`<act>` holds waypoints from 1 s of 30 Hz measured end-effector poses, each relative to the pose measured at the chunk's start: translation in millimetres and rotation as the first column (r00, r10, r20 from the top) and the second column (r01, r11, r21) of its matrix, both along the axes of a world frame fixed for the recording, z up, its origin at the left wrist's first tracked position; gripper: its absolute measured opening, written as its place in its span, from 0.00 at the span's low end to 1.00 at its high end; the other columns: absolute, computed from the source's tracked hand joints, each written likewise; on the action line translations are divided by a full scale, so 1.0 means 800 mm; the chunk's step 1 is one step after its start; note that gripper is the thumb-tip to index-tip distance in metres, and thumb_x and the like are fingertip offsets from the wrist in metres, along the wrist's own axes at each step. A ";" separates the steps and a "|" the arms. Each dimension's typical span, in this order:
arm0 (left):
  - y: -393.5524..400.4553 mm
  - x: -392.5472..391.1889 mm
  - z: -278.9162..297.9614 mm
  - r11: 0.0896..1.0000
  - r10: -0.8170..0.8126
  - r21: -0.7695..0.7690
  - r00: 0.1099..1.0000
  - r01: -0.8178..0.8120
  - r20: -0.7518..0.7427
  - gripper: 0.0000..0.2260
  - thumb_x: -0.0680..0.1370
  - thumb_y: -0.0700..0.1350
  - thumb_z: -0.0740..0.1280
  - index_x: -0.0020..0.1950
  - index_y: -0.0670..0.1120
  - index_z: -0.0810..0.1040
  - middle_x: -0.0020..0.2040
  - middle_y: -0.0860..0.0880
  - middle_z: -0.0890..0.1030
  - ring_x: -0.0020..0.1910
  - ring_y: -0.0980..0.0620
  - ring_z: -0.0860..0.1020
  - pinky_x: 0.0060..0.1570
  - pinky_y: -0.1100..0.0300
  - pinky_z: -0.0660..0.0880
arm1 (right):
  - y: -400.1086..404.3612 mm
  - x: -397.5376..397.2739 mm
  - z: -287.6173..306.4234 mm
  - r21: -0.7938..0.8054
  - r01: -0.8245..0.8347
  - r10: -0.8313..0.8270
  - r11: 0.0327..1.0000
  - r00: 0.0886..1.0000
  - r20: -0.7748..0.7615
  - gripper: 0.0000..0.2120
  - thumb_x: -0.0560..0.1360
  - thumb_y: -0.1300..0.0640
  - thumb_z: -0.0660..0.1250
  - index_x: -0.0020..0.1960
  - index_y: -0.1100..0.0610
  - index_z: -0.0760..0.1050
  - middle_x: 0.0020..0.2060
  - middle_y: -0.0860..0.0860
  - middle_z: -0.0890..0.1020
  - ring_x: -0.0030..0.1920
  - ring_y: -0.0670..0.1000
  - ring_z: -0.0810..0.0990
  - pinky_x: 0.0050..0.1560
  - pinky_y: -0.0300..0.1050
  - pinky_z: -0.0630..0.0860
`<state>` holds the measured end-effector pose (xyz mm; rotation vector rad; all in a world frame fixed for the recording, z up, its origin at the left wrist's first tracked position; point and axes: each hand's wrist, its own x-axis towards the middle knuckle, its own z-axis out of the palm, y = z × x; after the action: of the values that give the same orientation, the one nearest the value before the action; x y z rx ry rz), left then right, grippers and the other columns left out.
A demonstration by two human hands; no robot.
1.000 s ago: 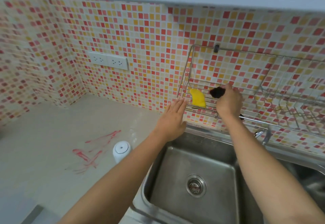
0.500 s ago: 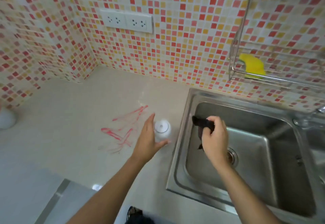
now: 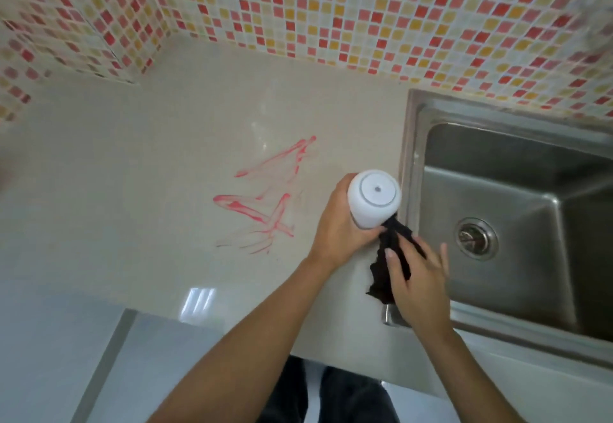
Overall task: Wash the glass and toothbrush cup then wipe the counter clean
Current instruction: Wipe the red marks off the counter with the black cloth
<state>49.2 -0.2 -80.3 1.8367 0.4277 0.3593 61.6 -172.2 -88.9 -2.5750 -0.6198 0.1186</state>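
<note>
cup: white toothbrush cup point(image 3: 374, 202) held upside down, base toward the camera, just above the counter edge beside the sink rim.
left grip: left hand point(image 3: 341, 228) wrapped round the cup wall, fingers pressed closed on it.
right grip: right hand point(image 3: 416, 276) pinching a black cloth point(image 3: 388, 258), thumb laid over the fabric; top end of the cloth touching the cup near its mouth, possibly tucked inside, cannot tell.
slip risk: one-handed hold on a smooth, likely wet wall; hard twisting of the cloth could turn the cup out of the palm and drop it onto the counter point(image 3: 139, 190) or against the steel rim.
drip risk: mouth facing down over the counter, not over the sink point(image 3: 517, 223); any water inside likely to run onto the surface and spread.
smear risk: red streaks point(image 3: 265, 202) just left of the cup; a dragged cloth tail or a drip could carry the colour further before wiping.
surroundings: mosaic tile wall point(image 3: 331, 8) behind; drain point(image 3: 477, 238) in the basin floor; no glass in view.
in the way: nothing between cup and basin except the raised sink rim; counter otherwise bare round the stain.
</note>
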 end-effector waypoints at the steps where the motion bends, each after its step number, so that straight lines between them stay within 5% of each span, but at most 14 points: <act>1: 0.003 -0.003 0.003 1.000 0.009 -0.005 1.000 -0.009 0.007 0.36 0.65 0.43 0.81 0.65 0.59 0.65 0.61 0.62 0.73 0.61 0.64 0.73 0.60 0.68 0.70 | 0.002 0.007 -0.002 -0.058 -0.069 0.071 0.996 0.997 0.032 0.24 0.80 0.43 0.48 0.69 0.52 0.72 0.67 0.50 0.75 0.73 0.54 0.63 0.75 0.59 0.47; 5: 0.034 -0.024 0.037 0.996 0.084 -0.027 0.996 -0.082 0.044 0.40 0.64 0.46 0.82 0.64 0.66 0.61 0.61 0.68 0.71 0.62 0.71 0.70 0.59 0.76 0.66 | 0.023 0.020 -0.020 -0.316 -0.251 0.260 0.915 0.966 -0.014 0.28 0.81 0.39 0.41 0.78 0.47 0.52 0.78 0.48 0.53 0.77 0.53 0.43 0.75 0.59 0.41; 9: 0.104 -0.049 0.078 0.984 0.176 0.008 0.981 -0.178 0.082 0.43 0.63 0.50 0.82 0.70 0.59 0.60 0.63 0.66 0.71 0.63 0.67 0.72 0.60 0.74 0.68 | 0.041 0.005 -0.025 -0.454 -0.275 0.326 0.847 0.945 0.035 0.30 0.80 0.38 0.44 0.78 0.51 0.53 0.77 0.52 0.54 0.77 0.58 0.51 0.74 0.63 0.45; 13: 0.176 -0.076 0.103 0.952 0.282 0.087 0.953 -0.292 0.110 0.44 0.63 0.52 0.82 0.72 0.54 0.59 0.64 0.60 0.73 0.61 0.69 0.73 0.59 0.70 0.72 | 0.065 -0.075 -0.028 -0.403 -0.538 0.588 0.741 0.809 0.002 0.29 0.79 0.38 0.50 0.77 0.48 0.56 0.77 0.51 0.55 0.75 0.59 0.58 0.71 0.67 0.53; 17: 0.217 -0.095 0.105 0.918 0.379 0.076 0.917 -0.390 0.129 0.47 0.64 0.51 0.82 0.74 0.50 0.58 0.65 0.60 0.73 0.62 0.66 0.73 0.62 0.63 0.74 | 0.150 -0.132 -0.027 -0.346 -0.640 0.679 0.686 0.734 -0.011 0.25 0.80 0.39 0.49 0.76 0.41 0.56 0.76 0.49 0.60 0.75 0.57 0.59 0.69 0.72 0.52; 26: 0.264 -0.123 0.095 0.874 0.453 0.127 0.880 -0.470 0.143 0.47 0.64 0.52 0.82 0.75 0.46 0.58 0.68 0.55 0.72 0.65 0.63 0.73 0.63 0.58 0.75 | 0.359 0.088 -0.044 -0.353 -0.368 0.399 0.860 0.917 0.017 0.24 0.81 0.39 0.42 0.76 0.38 0.51 0.78 0.46 0.54 0.77 0.54 0.50 0.71 0.70 0.42; 30: 0.281 -0.133 0.092 0.868 0.458 0.147 0.879 -0.474 0.129 0.47 0.64 0.52 0.82 0.75 0.46 0.58 0.68 0.55 0.72 0.65 0.62 0.73 0.62 0.61 0.74 | 0.343 0.051 -0.054 -0.324 -0.259 0.300 0.910 0.951 0.081 0.26 0.81 0.39 0.43 0.77 0.43 0.53 0.77 0.50 0.57 0.77 0.56 0.52 0.72 0.68 0.44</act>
<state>-57.1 224.8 -7.1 1.8634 0.8042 0.8329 102.2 102.2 -132.3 -2.7918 -1.0995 0.1558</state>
